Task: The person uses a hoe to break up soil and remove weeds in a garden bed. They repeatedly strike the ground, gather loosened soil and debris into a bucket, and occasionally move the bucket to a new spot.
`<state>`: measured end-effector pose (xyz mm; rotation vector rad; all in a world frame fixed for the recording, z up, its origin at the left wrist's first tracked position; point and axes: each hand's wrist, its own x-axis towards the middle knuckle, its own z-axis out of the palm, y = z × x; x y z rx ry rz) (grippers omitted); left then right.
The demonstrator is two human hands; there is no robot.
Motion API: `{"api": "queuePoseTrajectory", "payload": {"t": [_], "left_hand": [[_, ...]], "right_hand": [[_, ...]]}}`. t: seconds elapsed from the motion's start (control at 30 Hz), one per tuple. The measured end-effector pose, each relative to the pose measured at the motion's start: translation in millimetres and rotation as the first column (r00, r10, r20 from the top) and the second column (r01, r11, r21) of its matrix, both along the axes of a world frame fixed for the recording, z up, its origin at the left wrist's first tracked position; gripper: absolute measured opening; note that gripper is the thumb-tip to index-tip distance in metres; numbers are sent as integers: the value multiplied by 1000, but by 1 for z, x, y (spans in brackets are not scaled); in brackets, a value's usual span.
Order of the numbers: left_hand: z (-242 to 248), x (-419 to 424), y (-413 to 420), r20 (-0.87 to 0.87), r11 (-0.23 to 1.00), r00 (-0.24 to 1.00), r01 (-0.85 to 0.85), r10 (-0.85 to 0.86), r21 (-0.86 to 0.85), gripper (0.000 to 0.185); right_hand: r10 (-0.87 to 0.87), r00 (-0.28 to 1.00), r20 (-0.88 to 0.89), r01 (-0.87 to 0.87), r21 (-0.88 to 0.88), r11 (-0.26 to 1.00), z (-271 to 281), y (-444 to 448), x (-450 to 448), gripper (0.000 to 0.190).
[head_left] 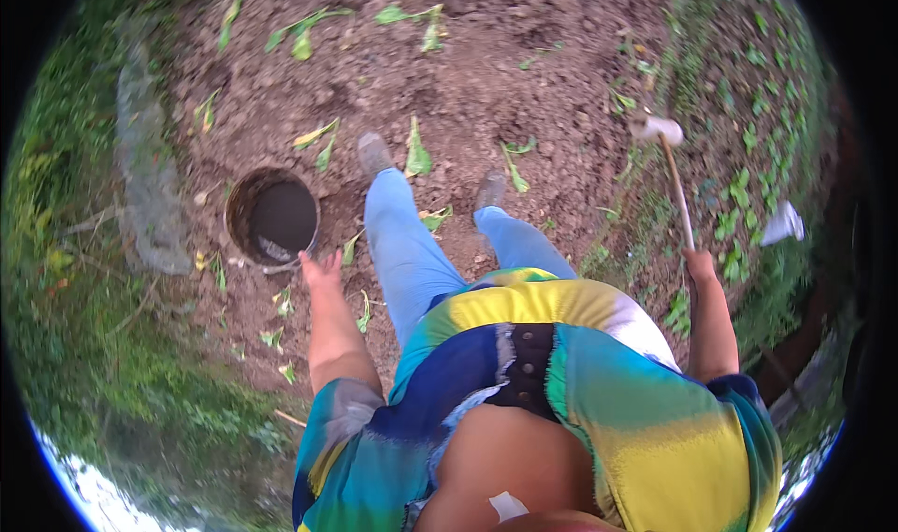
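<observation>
My right hand point(699, 265) grips the wooden handle of a long tool point(678, 188) at the right. A pale cylindrical head, like a dipper's cup, sits crosswise at its far end, blurred. At the left stands a round bucket point(235, 216) with dark contents, probably liquid, and a pale patch near its front. Beside the bucket's near right rim is my left hand point(324, 271), fingers apart and nothing visible in it. Whether the thumb touches the rim I cannot tell.
Wilted leafy seedlings point(418, 154) lie scattered over the brown tilled soil point(484, 90) around my boots point(375, 154). A greyish sheet-like strip point(149, 160) lies left of the bucket, among grass. Green plants point(736, 188) and a white bag-like item point(783, 223) are at the right.
</observation>
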<state>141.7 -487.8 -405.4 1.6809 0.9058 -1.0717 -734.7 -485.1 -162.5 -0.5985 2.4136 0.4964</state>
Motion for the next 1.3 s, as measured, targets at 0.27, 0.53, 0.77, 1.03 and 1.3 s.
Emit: {"api": "queuePoseTrajectory", "payload": {"t": [0.27, 0.53, 0.77, 1.03, 1.3], "left_hand": [[-36, 14, -14, 64, 971, 969, -235, 237, -42, 103], [-68, 66, 12, 100, 966, 961, -257, 258, -29, 41], [-83, 82, 10, 98, 981, 995, -33, 15, 189, 30], [-71, 121, -22, 152, 964, 972, 142, -179, 225, 31], [41, 135, -118, 41, 823, 853, 489, -521, 289, 27]], "right_hand": [[-68, 997, 22, 63, 186, 980, 8, -6, 8, 40], [-114, 991, 66, 105, 135, 985, 19, -49, 84, 36], [39, 999, -14, -35, 219, 975, 18, -53, 96, 38], [-85, 996, -12, 85, 298, 951, 31, -42, 129, 39], [-239, 969, 55, 218, 257, 942, 18, 46, 143, 41]]}}
